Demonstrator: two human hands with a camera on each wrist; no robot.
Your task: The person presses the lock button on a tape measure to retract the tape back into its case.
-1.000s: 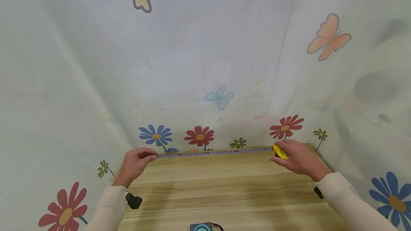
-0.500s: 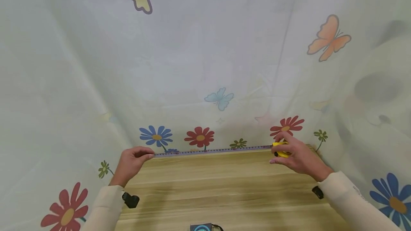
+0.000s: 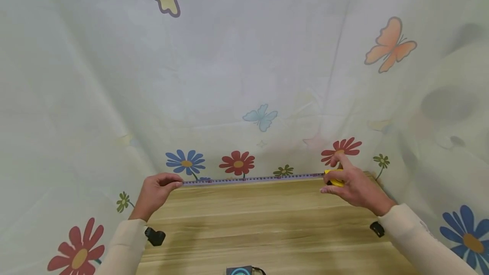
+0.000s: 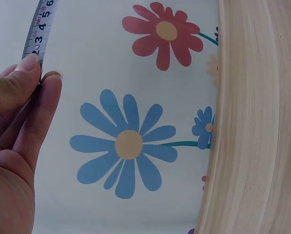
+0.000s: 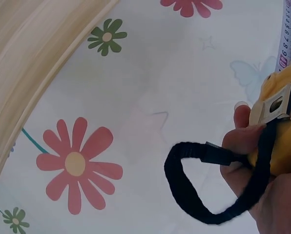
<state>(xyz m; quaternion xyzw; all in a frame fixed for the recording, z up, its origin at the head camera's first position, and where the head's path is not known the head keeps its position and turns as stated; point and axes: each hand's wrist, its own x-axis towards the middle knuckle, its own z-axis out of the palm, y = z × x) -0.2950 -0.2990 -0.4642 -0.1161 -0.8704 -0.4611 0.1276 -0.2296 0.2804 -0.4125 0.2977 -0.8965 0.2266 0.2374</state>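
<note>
My left hand (image 3: 158,192) pinches the end of a tape measure's blade (image 3: 244,179) between thumb and fingers; in the left wrist view the low numbers of the blade (image 4: 40,29) show just past the thumb. The blade runs straight across to the yellow tape measure case (image 3: 335,177), which my right hand (image 3: 355,188) grips with the index finger raised. In the right wrist view the yellow case (image 5: 287,146) has a metal clip and a black wrist strap (image 5: 184,195) hanging in a loop.
Below the hands lies a wood-grain table (image 3: 259,224), its far edge against a pale sheet printed with flowers and butterflies (image 3: 229,75). A dark case with a blue ring (image 3: 239,270) and a black cord sits at the near edge. Sheets also hang left and right.
My left hand has moved slightly left with the blade's end, and the blade has risen a little. On the right hand the index finger has lifted off the case.
</note>
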